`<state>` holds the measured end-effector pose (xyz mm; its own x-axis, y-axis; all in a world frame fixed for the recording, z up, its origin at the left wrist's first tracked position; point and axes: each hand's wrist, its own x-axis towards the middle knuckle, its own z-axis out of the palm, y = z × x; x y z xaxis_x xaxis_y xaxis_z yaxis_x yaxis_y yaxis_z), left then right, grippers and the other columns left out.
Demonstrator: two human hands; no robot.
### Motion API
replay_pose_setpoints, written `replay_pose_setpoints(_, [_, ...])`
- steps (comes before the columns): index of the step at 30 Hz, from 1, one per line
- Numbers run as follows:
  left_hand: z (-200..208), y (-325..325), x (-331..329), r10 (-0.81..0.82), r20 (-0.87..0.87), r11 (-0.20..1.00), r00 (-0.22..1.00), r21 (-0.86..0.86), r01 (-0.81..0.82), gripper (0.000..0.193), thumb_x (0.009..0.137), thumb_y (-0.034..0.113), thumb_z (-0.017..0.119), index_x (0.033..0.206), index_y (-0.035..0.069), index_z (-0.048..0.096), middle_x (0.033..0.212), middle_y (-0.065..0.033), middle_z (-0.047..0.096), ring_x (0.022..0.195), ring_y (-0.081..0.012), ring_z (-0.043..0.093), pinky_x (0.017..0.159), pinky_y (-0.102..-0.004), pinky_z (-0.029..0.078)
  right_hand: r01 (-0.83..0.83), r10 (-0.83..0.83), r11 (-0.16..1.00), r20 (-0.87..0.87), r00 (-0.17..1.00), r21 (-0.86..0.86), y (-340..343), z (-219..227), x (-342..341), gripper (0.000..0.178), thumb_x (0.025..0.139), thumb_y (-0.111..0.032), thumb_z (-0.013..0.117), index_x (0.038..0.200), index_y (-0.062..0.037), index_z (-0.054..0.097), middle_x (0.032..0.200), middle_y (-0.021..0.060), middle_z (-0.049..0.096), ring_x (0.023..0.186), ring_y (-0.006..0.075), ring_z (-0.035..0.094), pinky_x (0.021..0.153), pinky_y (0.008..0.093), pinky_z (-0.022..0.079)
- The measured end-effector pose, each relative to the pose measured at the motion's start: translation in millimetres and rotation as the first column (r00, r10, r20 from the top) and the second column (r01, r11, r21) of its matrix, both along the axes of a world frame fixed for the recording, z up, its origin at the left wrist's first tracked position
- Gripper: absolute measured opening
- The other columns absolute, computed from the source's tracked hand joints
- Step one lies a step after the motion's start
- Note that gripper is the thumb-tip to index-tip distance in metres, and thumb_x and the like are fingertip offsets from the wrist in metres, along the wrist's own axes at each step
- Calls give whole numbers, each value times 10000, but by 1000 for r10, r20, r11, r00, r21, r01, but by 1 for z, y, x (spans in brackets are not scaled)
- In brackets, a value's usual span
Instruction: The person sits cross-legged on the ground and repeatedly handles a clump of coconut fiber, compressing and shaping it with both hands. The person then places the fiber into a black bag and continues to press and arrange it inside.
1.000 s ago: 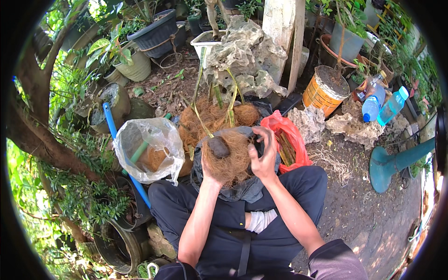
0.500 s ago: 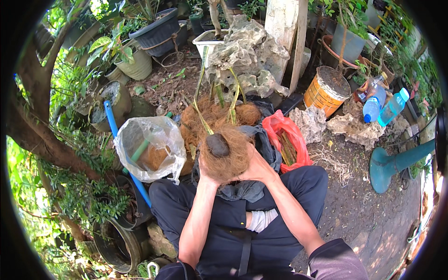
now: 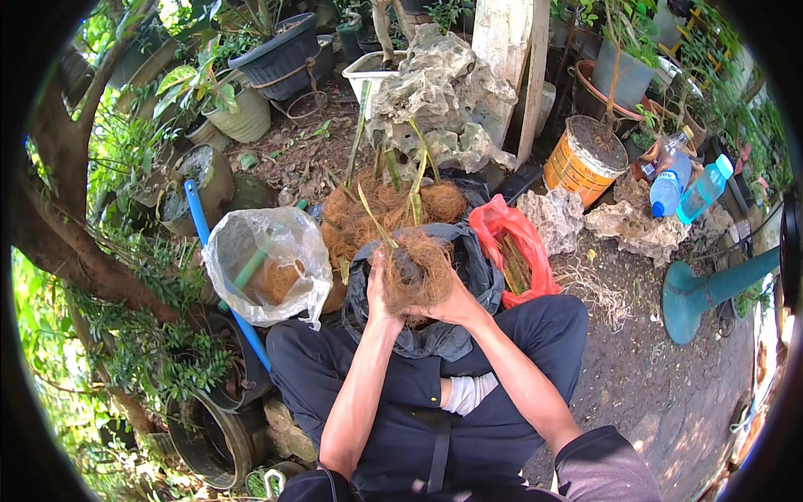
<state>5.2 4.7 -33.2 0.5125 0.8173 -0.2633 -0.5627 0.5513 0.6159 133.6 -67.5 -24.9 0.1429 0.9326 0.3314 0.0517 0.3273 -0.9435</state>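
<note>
At the left, a blue pipe (image 3: 199,219) slanted past a clear plastic bag (image 3: 224,251), which stood open near the person's left knee, a green tube (image 3: 251,269) showing through it. Next came loose brown fibre clumps (image 3: 347,219) with upright leaves among them, crowding the space just beyond the hands.

The left hand (image 3: 381,291) was pressed to the left side of a fibre bundle (image 3: 428,280), its thumb up along the edge. The bundle sat between the palms, over the mouth of a black bag (image 3: 481,272) at the person's lap. From its upper left rose a narrow stem (image 3: 376,216), the long axis running away from the person and leaning left; its base was nearer the left hand. A darker patch showed amid the fibre. The right hand (image 3: 456,303) cupped the bundle's right and lower side, so both hands gripped it, though its underside was hidden.

Behind stood a pitted rock (image 3: 443,96). Farther right, beyond the black bag's edge, a red bag (image 3: 539,266) held cut stalks (image 3: 512,263); then an orange bucket (image 3: 575,171), two bottles (image 3: 704,194) and a green stand (image 3: 682,305), all well apart from the hands.
</note>
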Motion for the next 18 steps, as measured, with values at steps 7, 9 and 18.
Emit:
replay_pose_setpoints(7, [7,-11,4,35,-45,993,998,118,-29,631,1038,499,469,1500,76,391,1484,-105,495,1337,-273,503,1118,-461,423,115,-118,992,87,989,42,1,-6,1,1081,720,-463,891,1521,-11,321,1520,135,430,1420,273,392,1185,420,304])
replay_pose_setpoints(9, [5,-17,5,69,-39,987,997,146,-62,690,1028,558,434,1521,81,356,1509,-100,463,1374,-285,457,1144,-469,377,150,-151,989,-21,988,-4,2,-8,-2,990,739,-368,895,1494,-17,360,1477,133,477,1386,254,435,1162,409,340])
replay_pose_setpoints(18, [-13,-28,21,179,-278,674,944,734,88,844,979,619,504,1498,-25,337,1488,-167,414,1385,-263,406,1152,-409,318,252,-263,964,-166,950,-83,-2,-27,-3,777,858,-329,811,1442,-10,409,1376,132,549,1281,235,516,1100,391,403])
